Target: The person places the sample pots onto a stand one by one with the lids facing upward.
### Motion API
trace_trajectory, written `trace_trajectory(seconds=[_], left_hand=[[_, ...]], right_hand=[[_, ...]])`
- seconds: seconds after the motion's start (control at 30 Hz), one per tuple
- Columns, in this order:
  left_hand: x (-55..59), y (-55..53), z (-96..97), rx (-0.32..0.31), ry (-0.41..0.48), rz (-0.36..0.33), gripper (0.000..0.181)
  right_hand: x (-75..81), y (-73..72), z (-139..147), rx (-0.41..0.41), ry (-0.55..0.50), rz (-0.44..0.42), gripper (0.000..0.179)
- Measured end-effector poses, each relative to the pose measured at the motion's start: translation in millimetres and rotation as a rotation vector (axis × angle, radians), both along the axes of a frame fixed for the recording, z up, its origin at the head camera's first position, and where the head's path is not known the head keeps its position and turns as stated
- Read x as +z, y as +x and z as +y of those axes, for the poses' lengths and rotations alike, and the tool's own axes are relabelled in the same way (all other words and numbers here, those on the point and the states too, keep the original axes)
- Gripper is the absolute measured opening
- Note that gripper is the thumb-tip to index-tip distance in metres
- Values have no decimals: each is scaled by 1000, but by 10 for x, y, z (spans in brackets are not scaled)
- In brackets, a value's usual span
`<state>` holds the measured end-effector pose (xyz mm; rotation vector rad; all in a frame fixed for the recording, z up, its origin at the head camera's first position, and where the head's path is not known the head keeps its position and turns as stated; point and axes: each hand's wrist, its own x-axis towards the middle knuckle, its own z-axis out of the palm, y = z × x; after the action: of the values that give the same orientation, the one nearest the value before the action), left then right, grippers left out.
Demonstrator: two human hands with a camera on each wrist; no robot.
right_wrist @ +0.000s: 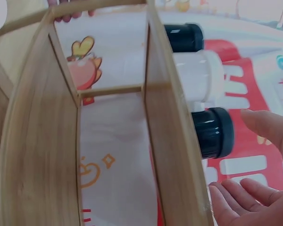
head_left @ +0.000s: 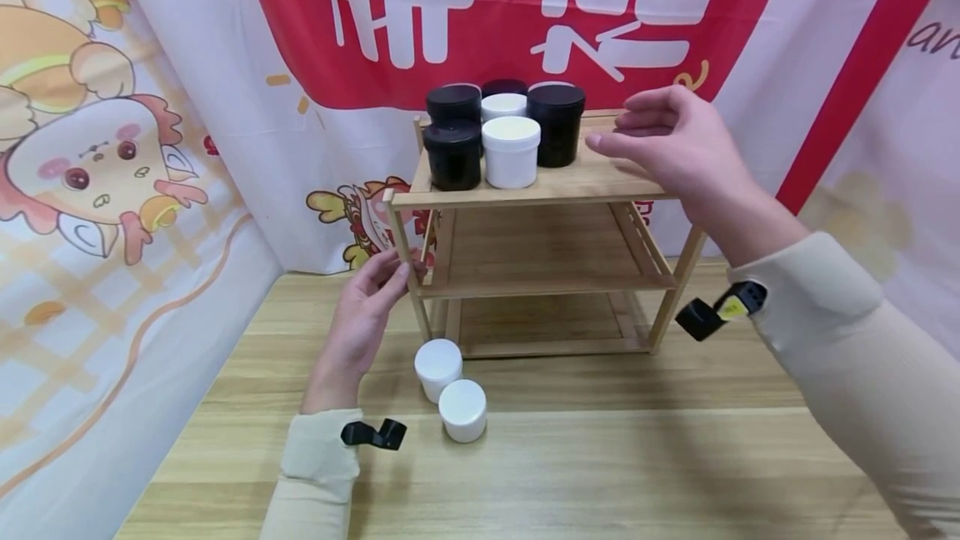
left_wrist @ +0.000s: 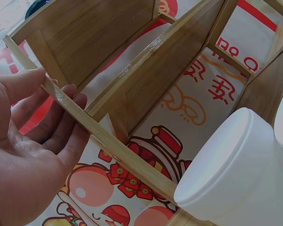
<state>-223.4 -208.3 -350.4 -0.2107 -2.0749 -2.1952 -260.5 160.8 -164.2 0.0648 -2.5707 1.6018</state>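
A three-tier wooden rack (head_left: pixel 525 282) stands on the table. My left hand (head_left: pixel 367 315) holds its front left post (left_wrist: pixel 70 106), thumb on one side and fingers curled behind. Over the right part of the top shelf hovers my right hand (head_left: pixel 667 140), fingers spread and apart from the jars. Nearest to it is a tall black jar (head_left: pixel 555 125) with a lid. Left of that jar, a white jar (head_left: pixel 512 152) and a black jar (head_left: pixel 453 155) sit at the shelf's front edge, with several more black and white jars behind them, partly hidden.
Two white jars, one at the rack's front left foot (head_left: pixel 438 369) and one nearer me (head_left: pixel 462 412), stand on the wooden table (head_left: pixel 585 473). Printed cloth (head_left: pixel 360 23) hangs close behind the rack, and another cloth (head_left: pixel 112 315) borders the table's left side.
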Motion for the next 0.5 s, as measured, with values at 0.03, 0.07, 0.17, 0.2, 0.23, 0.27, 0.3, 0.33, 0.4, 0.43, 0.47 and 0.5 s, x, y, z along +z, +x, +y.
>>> trace_trajectory(seconds=[0.03, 0.07, 0.17, 0.2, 0.23, 0.27, 0.3, 0.33, 0.4, 0.43, 0.47, 0.5], left_hand=[[-2, 2, -3, 1, 0, -2, 40], [-4, 4, -5, 1, 0, -4, 41], [-10, 7, -9, 0, 0, -7, 46], [-11, 8, -10, 0, 0, -7, 47], [-11, 10, -10, 0, -1, -7, 48], [-10, 11, -10, 0, -2, -8, 48], [-10, 12, -10, 1, -4, -8, 48], [-9, 12, -11, 2, -7, -9, 48], [-5, 12, -10, 1, -8, -8, 47], [-4, 10, -10, 1, -10, -8, 46], [-1, 9, -10, 0, -10, -6, 46], [1, 8, -10, -1, -10, -6, 46]], right_hand=[[-18, 31, 29, 6, -12, 6, 85], [-37, 66, 57, 13, -22, 14, 85], [-101, 184, 135, 30, -67, 39, 83], [-129, 230, 157, 38, -88, 54, 81], [-162, 278, 178, 50, -117, 73, 79], [-198, 325, 192, 68, -166, 98, 76], [-239, 373, 203, 85, -210, 122, 72], [-284, 419, 208, 107, -253, 145, 69], [-389, 501, 208, 163, -346, 195, 62], [-444, 535, 201, 187, -384, 212, 59], [-499, 563, 190, 207, -410, 226, 58], [-553, 590, 180, 221, -417, 233, 57]])
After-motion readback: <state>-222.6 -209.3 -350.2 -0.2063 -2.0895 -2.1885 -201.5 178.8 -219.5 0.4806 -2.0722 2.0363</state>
